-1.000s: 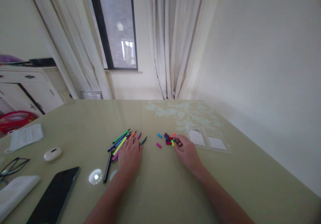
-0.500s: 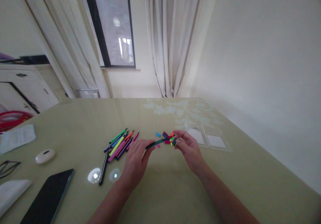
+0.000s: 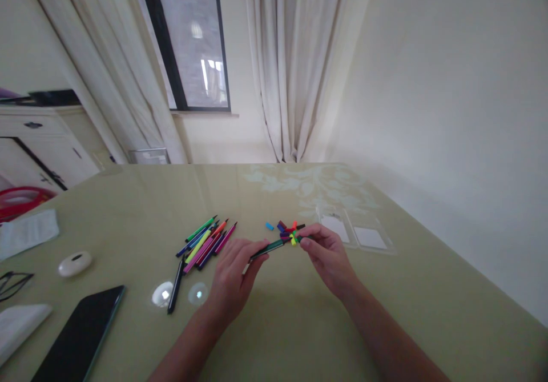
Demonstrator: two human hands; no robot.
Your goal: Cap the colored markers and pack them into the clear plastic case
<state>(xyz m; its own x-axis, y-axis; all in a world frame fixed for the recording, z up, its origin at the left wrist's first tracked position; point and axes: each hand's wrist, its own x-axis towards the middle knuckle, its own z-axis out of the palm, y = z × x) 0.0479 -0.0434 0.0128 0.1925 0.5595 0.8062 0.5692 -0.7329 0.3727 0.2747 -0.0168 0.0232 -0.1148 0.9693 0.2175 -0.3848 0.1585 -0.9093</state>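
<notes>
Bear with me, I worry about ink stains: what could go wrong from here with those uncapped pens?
The dark green marker in the left hand points its bare tip toward the right hand, so a slip might ink the skin.
The loose caps lie bunched near the right hand and could get knocked apart.
The piled pens have exposed tips, which might mark the tabletop if nudged.

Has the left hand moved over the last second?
Yes: the left hand has moved right, farther from the black-screened device, and now holds a dark green marker.
</notes>
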